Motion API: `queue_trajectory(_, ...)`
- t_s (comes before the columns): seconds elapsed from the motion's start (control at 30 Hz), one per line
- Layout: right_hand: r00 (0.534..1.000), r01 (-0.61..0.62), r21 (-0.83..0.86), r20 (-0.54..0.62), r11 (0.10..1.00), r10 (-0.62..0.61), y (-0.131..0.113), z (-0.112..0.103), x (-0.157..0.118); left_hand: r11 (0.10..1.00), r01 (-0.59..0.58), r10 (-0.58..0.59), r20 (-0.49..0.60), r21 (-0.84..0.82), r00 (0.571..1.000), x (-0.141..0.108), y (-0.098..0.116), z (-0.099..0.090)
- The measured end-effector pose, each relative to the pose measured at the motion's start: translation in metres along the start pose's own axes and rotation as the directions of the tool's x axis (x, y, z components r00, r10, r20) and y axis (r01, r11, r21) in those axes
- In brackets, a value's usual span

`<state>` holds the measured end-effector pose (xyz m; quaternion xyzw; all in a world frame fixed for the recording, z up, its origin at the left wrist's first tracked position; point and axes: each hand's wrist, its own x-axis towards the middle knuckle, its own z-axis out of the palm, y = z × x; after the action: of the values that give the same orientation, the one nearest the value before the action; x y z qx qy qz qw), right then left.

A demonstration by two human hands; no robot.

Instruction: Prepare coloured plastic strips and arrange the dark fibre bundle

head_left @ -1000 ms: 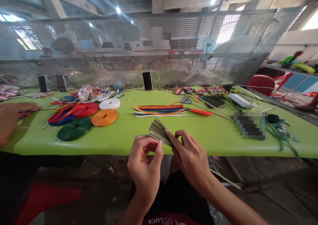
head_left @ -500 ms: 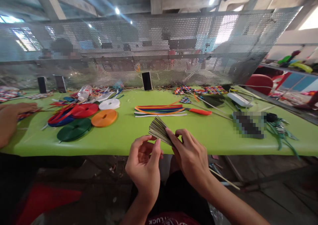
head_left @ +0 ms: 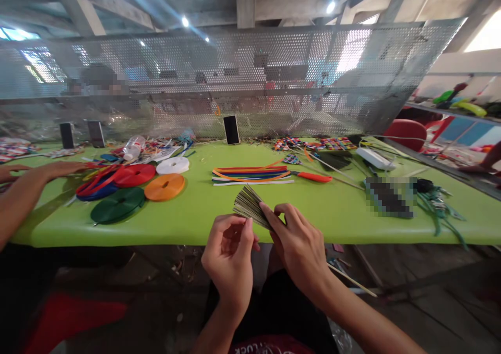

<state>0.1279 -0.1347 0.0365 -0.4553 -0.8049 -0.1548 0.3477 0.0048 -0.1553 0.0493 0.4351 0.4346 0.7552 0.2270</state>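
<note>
Seemingly sorting, the right hand (head_left: 299, 244) is gripping fanned strips (head_left: 249, 206) nearer than the ribbons (head_left: 250, 174); the left hand (head_left: 230, 263) is curling narrowly, contents unclear; separating a strip is likely calling for fingertip care.

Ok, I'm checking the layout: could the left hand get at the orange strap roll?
Probably yes: the orange strap roll lies ahead and leftward of the left hand, with nothing visible blocking the way.

Here's the mesh (head_left: 230, 57), lamps (head_left: 331, 6) blazing above it, windows (head_left: 354, 49) glaring through it, red chair (head_left: 405, 134) to its right!
</note>
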Motion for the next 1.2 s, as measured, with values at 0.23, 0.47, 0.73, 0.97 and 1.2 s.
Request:
queue_trajectory(0.23,1.0,-0.014,-0.004,0.006,1.0,0.014,-0.001,0.0,0.001,0.99,0.084,-0.086,-0.012,-0.111,0.996,0.002,0.003,-0.002)
queue_trajectory(0.47,1.0,0.009,-0.016,-0.023,1.0,-0.009,0.0,0.0,0.003,0.974,0.223,-0.219,0.082,-0.05,0.972,0.002,0.003,-0.006)
queue_trajectory(0.73,1.0,-0.002,-0.033,-0.011,0.999,0.002,0.002,-0.003,0.003,0.983,0.181,-0.175,0.123,-0.037,0.977,0.002,0.001,-0.007)
queue_trajectory(0.97,0.996,-0.088,0.025,0.01,0.996,0.088,-0.002,-0.002,0.003,0.999,-0.011,0.009,0.059,0.044,0.998,-0.006,-0.002,0.0)
queue_trajectory(1.2,0.993,-0.121,0.01,0.004,0.993,0.121,0.008,0.0,0.008,0.995,0.094,-0.096,0.292,0.023,0.952,-0.023,-0.009,0.001)
